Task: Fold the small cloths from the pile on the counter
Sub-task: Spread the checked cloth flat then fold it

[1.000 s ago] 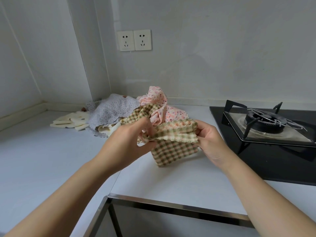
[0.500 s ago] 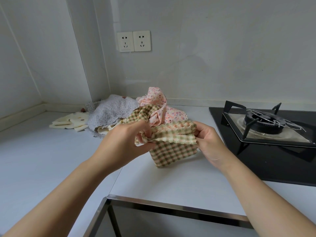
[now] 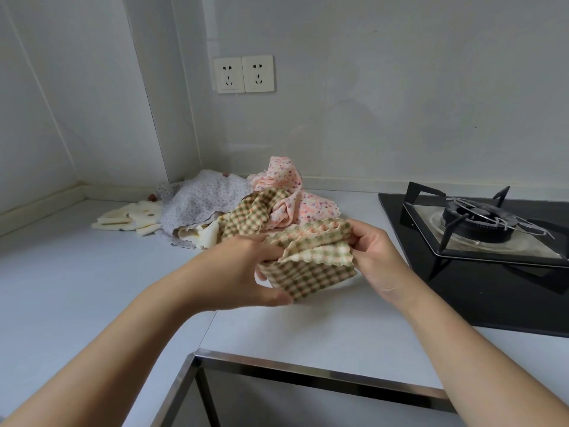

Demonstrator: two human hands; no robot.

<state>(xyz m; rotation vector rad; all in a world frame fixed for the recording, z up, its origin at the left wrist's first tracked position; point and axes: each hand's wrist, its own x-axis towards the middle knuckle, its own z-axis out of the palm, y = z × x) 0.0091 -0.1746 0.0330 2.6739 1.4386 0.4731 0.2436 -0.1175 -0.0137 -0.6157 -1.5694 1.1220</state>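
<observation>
A green-and-cream checked cloth (image 3: 311,266) is held between both hands just above the white counter (image 3: 77,272), partly folded into layers. My left hand (image 3: 246,269) grips its left end, fingers tucked into the folds and thumb under the lower corner. My right hand (image 3: 374,254) pinches its right end. Behind them lies the pile: a second checked cloth (image 3: 255,214), a pink floral cloth (image 3: 292,195), a pale lilac dotted cloth (image 3: 200,204) and a cream cloth (image 3: 129,218) at the far left.
A black gas hob (image 3: 480,272) with a burner grate (image 3: 480,217) fills the right side of the counter. Two wall sockets (image 3: 243,73) sit above the pile. A steel-edged opening (image 3: 277,368) lies at the counter's near edge.
Both hands have worked the checked cloth's layers. My left thumb has dropped to the lower corner and the top layers have spread apart.
</observation>
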